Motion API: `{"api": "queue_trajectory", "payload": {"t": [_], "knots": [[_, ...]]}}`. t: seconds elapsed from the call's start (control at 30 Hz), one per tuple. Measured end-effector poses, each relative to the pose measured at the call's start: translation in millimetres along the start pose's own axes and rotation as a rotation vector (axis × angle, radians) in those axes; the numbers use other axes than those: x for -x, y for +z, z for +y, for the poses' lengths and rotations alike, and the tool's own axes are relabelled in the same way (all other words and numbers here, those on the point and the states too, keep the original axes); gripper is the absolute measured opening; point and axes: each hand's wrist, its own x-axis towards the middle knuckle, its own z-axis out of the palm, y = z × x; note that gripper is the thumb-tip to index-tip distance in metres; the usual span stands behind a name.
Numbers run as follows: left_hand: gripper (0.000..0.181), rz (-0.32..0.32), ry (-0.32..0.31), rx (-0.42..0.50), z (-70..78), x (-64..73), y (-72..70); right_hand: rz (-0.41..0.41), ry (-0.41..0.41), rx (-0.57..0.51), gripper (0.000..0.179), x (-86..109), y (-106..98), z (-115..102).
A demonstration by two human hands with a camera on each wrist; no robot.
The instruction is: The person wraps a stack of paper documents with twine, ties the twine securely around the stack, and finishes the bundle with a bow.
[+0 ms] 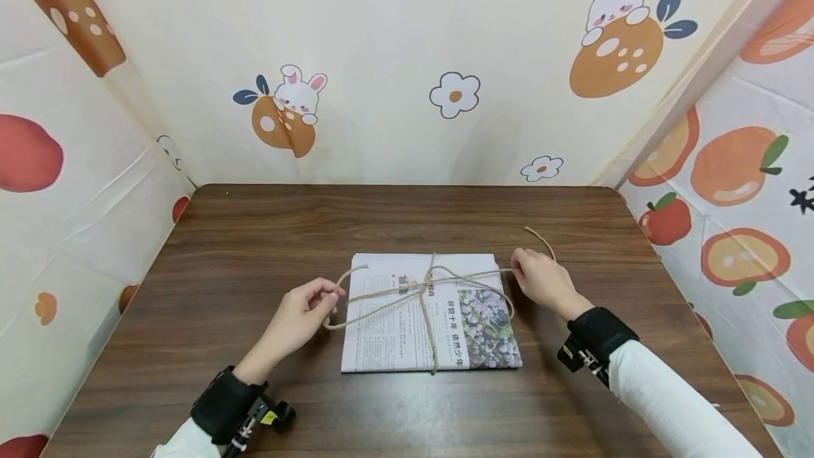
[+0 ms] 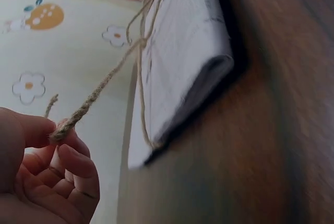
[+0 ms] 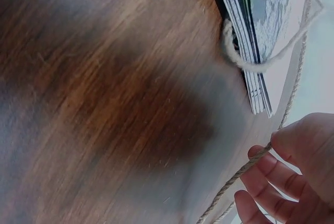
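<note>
A folded stack of newspapers (image 1: 394,341) lies flat on the table, with twine (image 1: 425,309) wrapped both ways round it and crossing near the middle of its top. At the stack's left side my left hand (image 1: 309,309) pinches one strand of the twine (image 2: 88,101) between thumb and fingers; a short free end bends back over the paper. Beyond the right edge, my right hand (image 1: 540,276) pinches another strand (image 3: 240,172), its loose tail rising past the knuckles. Both strands run from the crossing out to the hands. A slack loop droops over the stack's right edge.
The brown wood-grain table (image 1: 267,232) reaches a cream backdrop (image 1: 381,133) printed with rabbits and flowers. Fruit-print cloth (image 1: 738,232) hangs along the right side, and similar cloth (image 1: 83,246) along the left. Each wrist wears a black strap (image 1: 600,338) carrying a camera.
</note>
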Motion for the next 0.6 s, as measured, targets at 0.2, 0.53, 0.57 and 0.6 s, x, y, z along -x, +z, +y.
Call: {"api": "queue_trajectory", "payload": {"t": [0.2,0.53,0.57,0.6], "knots": [[0.017,-0.047,-0.078,0.032,-13.4,15.7,-11.5,0.015,-0.006,0.010,0.006,0.2,-1,0],[0.020,-0.112,-0.148,0.122,-30.3,30.8,-11.0,-0.020,-0.003,0.021,0.011,1.3,3,0],[0.020,-0.110,-0.156,0.118,-31.0,30.4,-9.9,-0.024,-0.008,0.023,0.012,1.5,4,0],[0.019,-0.107,-0.169,0.117,-31.1,29.5,-9.0,-0.027,-0.013,0.024,0.013,2.1,5,-1]]}}
